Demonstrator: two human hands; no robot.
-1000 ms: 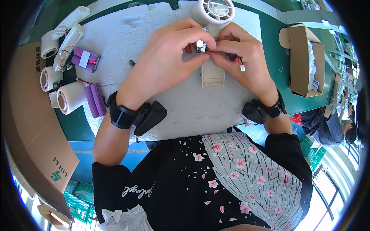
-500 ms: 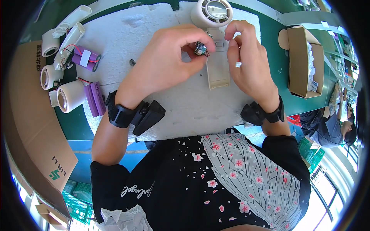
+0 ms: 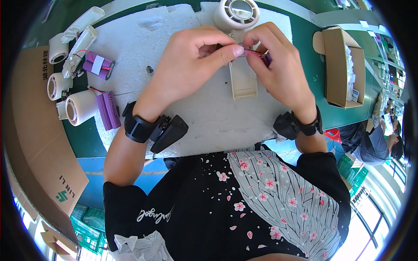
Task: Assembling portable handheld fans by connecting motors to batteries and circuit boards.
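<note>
Over the middle of the white foam sheet point(image 3: 200, 117), my hands meet above a white plastic fan housing. My left hand point(image 3: 187, 65) is closed, thumb and forefinger pinching thin wires; the small circuit board seen there earlier is mostly hidden by the fingers. Close against it, my right hand point(image 3: 281, 65) is closed on the red and black wires point(image 3: 257, 53), which run between the two hands. Beneath them lies the open handle shell point(image 3: 244, 82) of the housing, with its round slotted head point(image 3: 237, 13) at the far end.
To the left lie purple battery packs point(image 3: 107, 111), white round fan heads point(image 3: 81, 108) and white handle parts point(image 3: 82, 24). A large cardboard box point(image 3: 35, 126) stands at far left. An open carton point(image 3: 344, 69) sits at right; beyond it is another person point(image 3: 368, 143).
My right hand has moved left to meet my left hand, and red and black wires now stretch between them. The circuit board has turned out of sight behind my left fingers.
</note>
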